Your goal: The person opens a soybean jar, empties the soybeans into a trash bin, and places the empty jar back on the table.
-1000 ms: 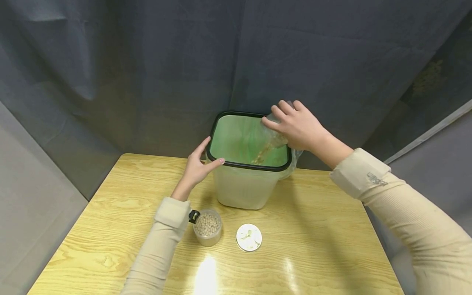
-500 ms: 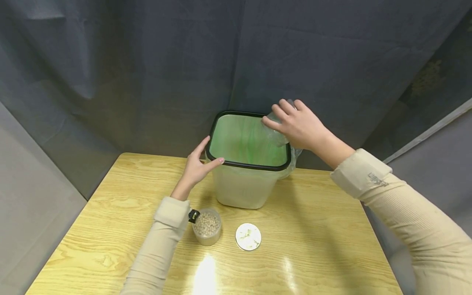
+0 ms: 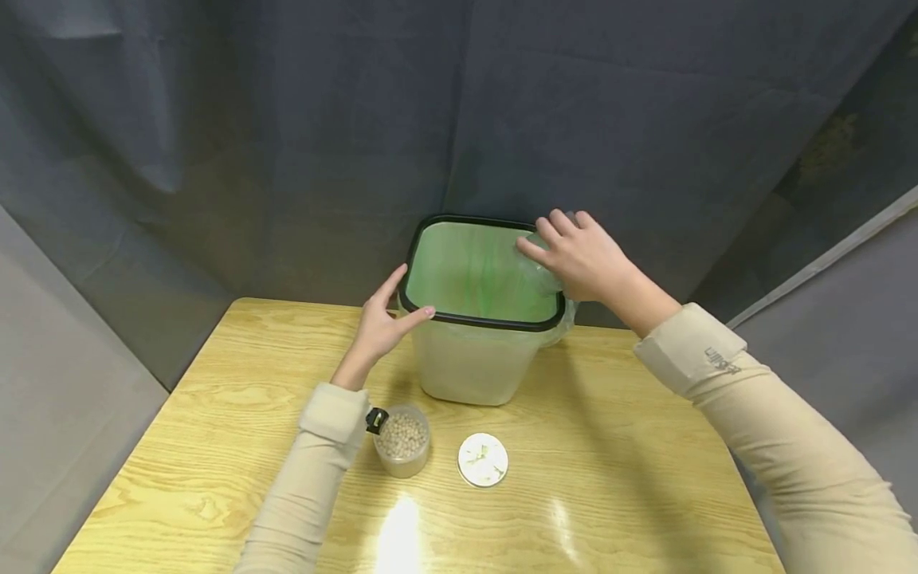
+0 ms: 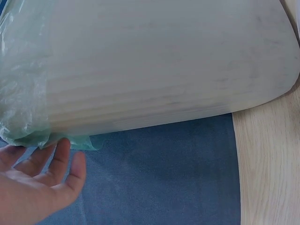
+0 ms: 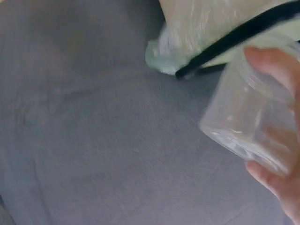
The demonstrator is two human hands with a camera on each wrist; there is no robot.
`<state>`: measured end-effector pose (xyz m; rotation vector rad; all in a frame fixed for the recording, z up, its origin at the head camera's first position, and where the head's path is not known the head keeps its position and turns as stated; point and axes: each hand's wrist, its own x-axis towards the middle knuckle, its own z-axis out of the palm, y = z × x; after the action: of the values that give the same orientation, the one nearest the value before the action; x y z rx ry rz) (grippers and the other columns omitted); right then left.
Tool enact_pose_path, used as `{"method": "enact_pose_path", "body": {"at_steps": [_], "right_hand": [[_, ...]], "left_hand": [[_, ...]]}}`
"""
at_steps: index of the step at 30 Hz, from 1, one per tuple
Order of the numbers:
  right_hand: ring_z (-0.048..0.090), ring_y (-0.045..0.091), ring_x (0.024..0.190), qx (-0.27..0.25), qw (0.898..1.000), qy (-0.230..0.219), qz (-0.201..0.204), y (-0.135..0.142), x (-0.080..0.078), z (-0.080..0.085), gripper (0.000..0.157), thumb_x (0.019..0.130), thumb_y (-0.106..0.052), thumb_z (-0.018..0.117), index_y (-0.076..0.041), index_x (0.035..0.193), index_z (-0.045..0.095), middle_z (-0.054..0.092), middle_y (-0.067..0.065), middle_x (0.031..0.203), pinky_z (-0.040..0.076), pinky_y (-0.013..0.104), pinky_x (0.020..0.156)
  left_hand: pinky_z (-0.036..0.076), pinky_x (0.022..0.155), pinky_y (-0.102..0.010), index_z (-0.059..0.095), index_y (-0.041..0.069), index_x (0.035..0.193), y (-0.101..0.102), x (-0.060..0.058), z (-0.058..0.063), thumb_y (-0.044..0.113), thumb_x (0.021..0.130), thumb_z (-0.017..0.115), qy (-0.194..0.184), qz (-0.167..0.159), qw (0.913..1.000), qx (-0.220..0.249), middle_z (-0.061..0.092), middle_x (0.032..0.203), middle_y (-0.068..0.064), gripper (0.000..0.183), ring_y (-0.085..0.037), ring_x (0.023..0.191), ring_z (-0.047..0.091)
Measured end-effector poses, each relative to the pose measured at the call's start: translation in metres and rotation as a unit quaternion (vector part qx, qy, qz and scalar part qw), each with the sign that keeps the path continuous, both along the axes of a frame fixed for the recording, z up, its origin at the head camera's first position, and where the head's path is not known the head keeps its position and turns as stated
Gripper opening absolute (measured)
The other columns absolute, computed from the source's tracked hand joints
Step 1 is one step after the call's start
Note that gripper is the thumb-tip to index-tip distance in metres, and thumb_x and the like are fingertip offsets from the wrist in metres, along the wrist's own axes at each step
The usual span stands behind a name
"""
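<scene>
A pale waste bin [image 3: 469,367] with a black rim [image 3: 488,324] and a green plastic liner [image 3: 459,267] stands upright on the table. My left hand [image 3: 378,325] rests against its left side, thumb on the front rim, fingers extended along the edge. In the left wrist view those fingers touch the liner's folded edge. My right hand [image 3: 586,259] grips a clear plastic jar [image 5: 243,108], tilted over the bin's right side. No contents show through the jar wall in the right wrist view. The bin's bottom is hidden.
A clear tub of pale round beans [image 3: 403,440] stands below my left wrist, in front of the bin. To its right lies a round white lid [image 3: 483,461] with small scraps on it. A dark curtain [image 3: 344,143] hangs behind the wooden table [image 3: 215,414].
Tan bits were pouring from the jar into the bin one second ago; the stream has stopped. My right hand has lowered slightly with the jar. The left hand stays at the rim.
</scene>
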<state>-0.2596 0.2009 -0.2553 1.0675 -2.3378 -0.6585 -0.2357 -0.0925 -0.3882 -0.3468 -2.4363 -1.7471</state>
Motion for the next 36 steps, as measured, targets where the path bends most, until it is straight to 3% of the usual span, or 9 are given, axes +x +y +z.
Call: {"method": "enact_pose_path", "body": {"at_steps": [2,6,10,13,20,28,36], "right_hand": [[0.042,0.037,0.100,-0.008,1.000,0.020,-0.002,0.001,0.001,-0.002,0.077,0.060,-0.021,0.077,-0.012,0.128,0.043,0.045,0.021,0.113,0.040,0.045,0.066],[0.042,0.040,0.107,-0.111,0.993,0.026,-0.006,0.001,0.002,-0.003,0.089,0.052,-0.030,0.084,-0.009,0.127,0.041,0.044,0.023,0.120,0.042,0.050,0.068],[0.043,0.037,0.104,-0.042,0.999,-0.033,-0.007,0.002,0.003,-0.003,0.093,0.051,-0.036,0.084,-0.010,0.130,0.042,0.046,0.020,0.116,0.042,0.047,0.069],[0.044,0.037,0.102,-0.004,0.999,-0.046,0.001,0.002,0.005,-0.003,0.091,0.052,-0.035,0.083,-0.010,0.130,0.043,0.047,0.019,0.114,0.041,0.045,0.070],[0.042,0.039,0.107,-0.145,0.988,-0.055,-0.004,0.009,0.008,-0.006,0.091,0.050,-0.032,0.082,-0.008,0.128,0.042,0.046,0.021,0.119,0.042,0.051,0.073],[0.045,0.038,0.104,-0.220,0.974,-0.055,0.015,0.022,0.023,-0.012,0.086,0.051,-0.031,0.080,-0.005,0.125,0.044,0.048,0.020,0.116,0.043,0.052,0.072],[0.046,0.037,0.104,-0.302,0.950,-0.077,0.020,0.033,0.044,-0.023,0.087,0.047,-0.027,0.082,-0.005,0.124,0.047,0.051,0.016,0.115,0.042,0.053,0.077]], "left_hand": [[0.041,0.088,-0.047,0.028,0.021,0.144,0.000,0.000,0.000,0.031,0.077,0.072,-0.004,-0.002,1.0000,0.001,0.025,0.147,-0.007,0.081,-0.027,0.126,0.032],[0.041,0.087,-0.046,0.028,0.020,0.144,0.000,0.001,0.000,0.030,0.077,0.072,-0.004,-0.006,1.0000,0.005,0.025,0.147,-0.008,0.081,-0.027,0.126,0.032],[0.041,0.088,-0.047,0.028,0.020,0.144,-0.001,0.002,0.001,0.029,0.077,0.071,-0.001,-0.004,1.0000,0.007,0.024,0.147,-0.007,0.080,-0.026,0.127,0.030],[0.041,0.088,-0.047,0.028,0.020,0.144,-0.002,0.003,0.001,0.029,0.078,0.071,0.000,-0.001,1.0000,0.005,0.025,0.147,-0.006,0.080,-0.025,0.127,0.031],[0.041,0.087,-0.049,0.028,0.021,0.144,-0.004,0.002,0.000,0.030,0.078,0.071,0.003,0.000,1.0000,0.003,0.026,0.147,-0.006,0.080,-0.026,0.124,0.034],[0.040,0.088,-0.050,0.028,0.021,0.144,-0.006,0.001,-0.002,0.029,0.078,0.071,0.003,-0.002,1.0000,0.005,0.025,0.147,-0.007,0.079,-0.027,0.127,0.031],[0.042,0.084,-0.045,0.029,0.021,0.144,-0.007,0.001,-0.003,0.029,0.078,0.071,0.005,0.001,1.0000,0.002,0.027,0.146,-0.007,0.079,-0.027,0.119,0.037]]}}
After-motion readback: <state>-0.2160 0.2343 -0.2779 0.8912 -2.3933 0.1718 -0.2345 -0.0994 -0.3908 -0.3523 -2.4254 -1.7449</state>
